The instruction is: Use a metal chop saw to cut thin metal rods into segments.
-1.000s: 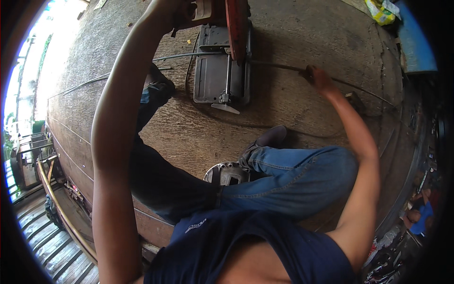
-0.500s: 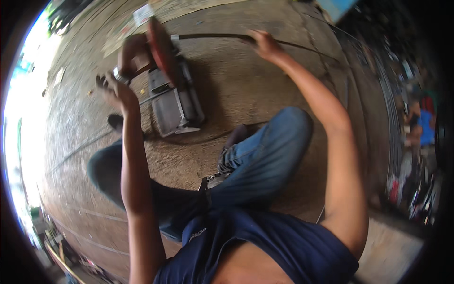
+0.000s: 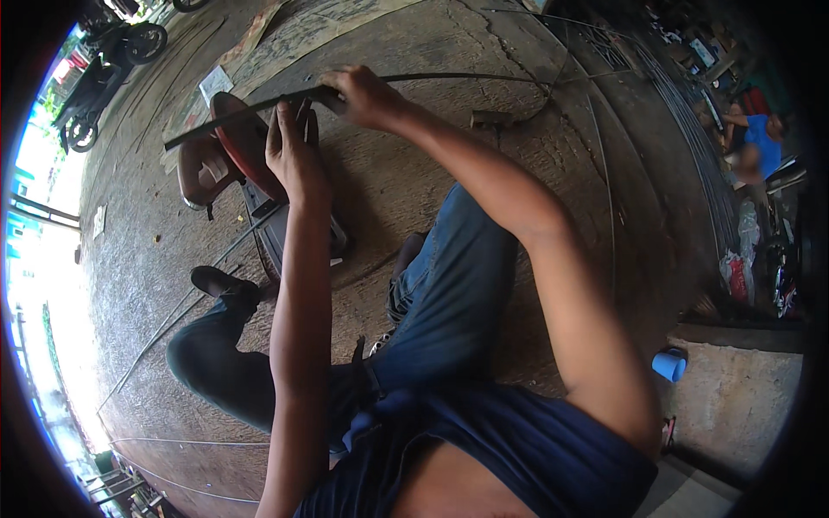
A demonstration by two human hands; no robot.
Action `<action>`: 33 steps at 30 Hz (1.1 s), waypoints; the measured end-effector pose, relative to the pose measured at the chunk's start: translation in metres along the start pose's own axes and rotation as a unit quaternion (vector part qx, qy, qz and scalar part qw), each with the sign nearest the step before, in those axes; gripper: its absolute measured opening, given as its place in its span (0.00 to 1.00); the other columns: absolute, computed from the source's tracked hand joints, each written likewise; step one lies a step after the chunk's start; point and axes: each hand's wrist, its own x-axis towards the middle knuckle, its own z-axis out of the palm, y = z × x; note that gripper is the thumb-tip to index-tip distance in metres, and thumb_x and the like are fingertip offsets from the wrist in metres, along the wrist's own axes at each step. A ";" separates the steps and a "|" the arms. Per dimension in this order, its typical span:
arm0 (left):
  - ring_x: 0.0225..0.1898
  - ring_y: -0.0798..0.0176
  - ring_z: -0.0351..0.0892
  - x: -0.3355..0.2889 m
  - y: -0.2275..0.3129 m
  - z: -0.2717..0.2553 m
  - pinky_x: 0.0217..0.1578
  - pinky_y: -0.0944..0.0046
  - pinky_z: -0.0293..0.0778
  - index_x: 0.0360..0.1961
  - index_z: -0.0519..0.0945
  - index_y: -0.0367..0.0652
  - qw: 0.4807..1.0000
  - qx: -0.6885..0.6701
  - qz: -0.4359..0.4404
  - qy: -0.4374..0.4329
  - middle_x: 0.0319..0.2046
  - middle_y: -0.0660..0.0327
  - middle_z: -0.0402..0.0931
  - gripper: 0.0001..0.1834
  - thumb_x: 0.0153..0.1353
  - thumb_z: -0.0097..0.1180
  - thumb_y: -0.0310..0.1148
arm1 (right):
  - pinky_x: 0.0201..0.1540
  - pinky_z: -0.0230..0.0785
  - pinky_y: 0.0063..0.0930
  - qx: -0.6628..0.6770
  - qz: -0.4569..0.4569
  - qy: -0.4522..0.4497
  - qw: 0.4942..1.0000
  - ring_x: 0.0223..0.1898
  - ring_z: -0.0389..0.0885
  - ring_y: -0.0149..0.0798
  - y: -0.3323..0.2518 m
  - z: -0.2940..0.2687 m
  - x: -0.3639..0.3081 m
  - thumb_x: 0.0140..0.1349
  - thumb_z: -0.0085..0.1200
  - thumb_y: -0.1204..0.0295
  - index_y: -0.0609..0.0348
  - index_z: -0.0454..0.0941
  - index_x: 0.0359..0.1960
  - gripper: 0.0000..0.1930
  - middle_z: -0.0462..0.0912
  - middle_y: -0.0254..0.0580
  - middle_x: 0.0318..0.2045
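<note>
"Dark metal: held how?"
"Your right hand (image 3: 367,97) clasps the bar (image 3: 226,122); your left hand (image 3: 295,151) is against it, grip unclear."
"Handling?"
"Likely stiff, its long tail right of your hands springy; space your grips."

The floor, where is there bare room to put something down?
One bare patch of floor lies between the left leg and the long rod; another between the saw and the right leg. It's crowded at the saw, where the left hand and right hand meet the bar, and at the right edge, with rods and bags.
</note>
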 end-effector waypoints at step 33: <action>0.56 0.60 0.70 0.105 0.319 -0.246 0.57 0.58 0.67 0.54 0.71 0.44 -0.084 0.909 0.409 0.006 0.51 0.59 0.73 0.21 0.59 0.43 0.21 | 0.40 0.72 0.47 0.720 0.355 0.476 0.359 0.26 0.70 0.43 0.139 -0.096 -0.049 0.65 0.36 0.62 0.65 0.66 0.28 0.17 0.70 0.48 0.24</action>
